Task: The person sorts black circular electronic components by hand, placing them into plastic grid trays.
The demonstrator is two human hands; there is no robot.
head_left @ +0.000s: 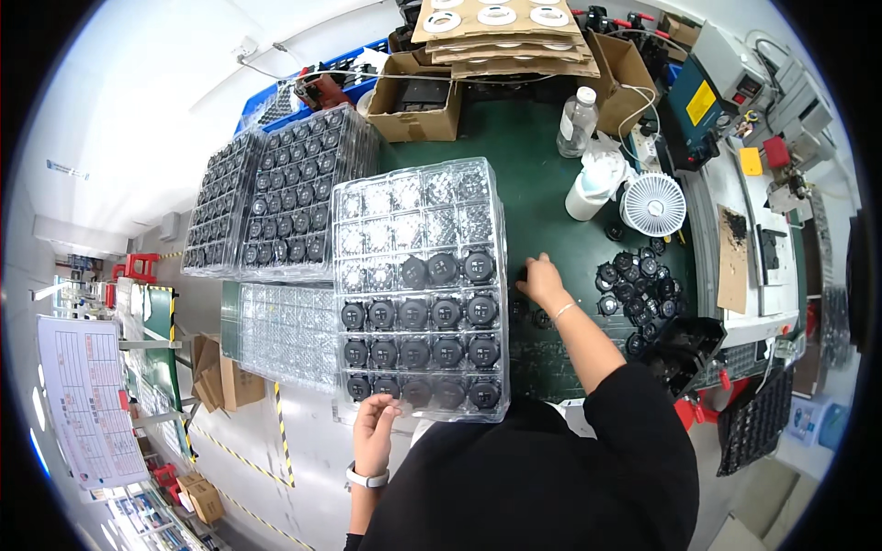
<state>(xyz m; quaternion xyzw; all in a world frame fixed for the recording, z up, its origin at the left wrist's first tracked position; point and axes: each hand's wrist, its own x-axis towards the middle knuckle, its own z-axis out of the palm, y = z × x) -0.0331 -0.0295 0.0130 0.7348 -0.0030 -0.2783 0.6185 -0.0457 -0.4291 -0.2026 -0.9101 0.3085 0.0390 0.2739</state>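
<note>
A clear plastic tray [423, 234] with square pockets lies in front of me. Round black parts [414, 312] fill its nearer rows, while the farther pockets show bare shiny plastic. At the tray's near left corner, the curled fingers of my left hand [372, 432] pinch its edge beside the nearest row. My right hand [546, 283] is over the green table [542, 193], just right of the tray. Its fingers close around a small dark piece, apparently one of the round black parts, mostly hidden by the fingers. More such parts lie on the table beneath that wrist.
A loose pile of round black parts [640, 286] lies to the right, by a black bin [684, 344]. Behind it stand a white fan [654, 204], a white cup [585, 199] and a clear bottle [577, 124]. Stacked filled trays [292, 188] and empty trays [287, 321] are at left.
</note>
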